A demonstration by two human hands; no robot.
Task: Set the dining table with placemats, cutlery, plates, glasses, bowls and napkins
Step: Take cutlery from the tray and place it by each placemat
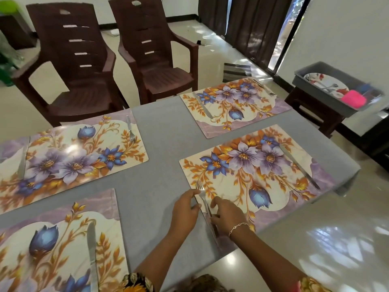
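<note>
On the left of the grey surface (160, 144), the near-left placemat (52, 239) carries a single table knife (92, 249); I see no fork on the part that shows.

In the middle, both hands meet over the fork (202, 197), which lies along the left edge of the near-right placemat (263, 175), tines pointing away from the person. I judge it thin, stiff steel: light, and likely to skate on the glossy mat at a nudge. It is best taken by the handle, pinched from both sides, or simply slid with a fingertip.

The left hand (185, 209) sits just left of the fork. Its fingers (192, 193) are loosely bent, tips touching the mat's edge beside the tines, gripping nothing that I can see.

The right hand (228, 214), a bracelet at its wrist, hangs over the handle. Its fingers (214, 202) are curled down onto the metal, but I cannot tell whether they pinch it or only press it.

Further right on the same mat lies a long knife (299, 165). Beyond the surface's corner, a grey tub (303, 82) on a stool holds plates (324, 83), breakable ware that wants two hands.
</note>
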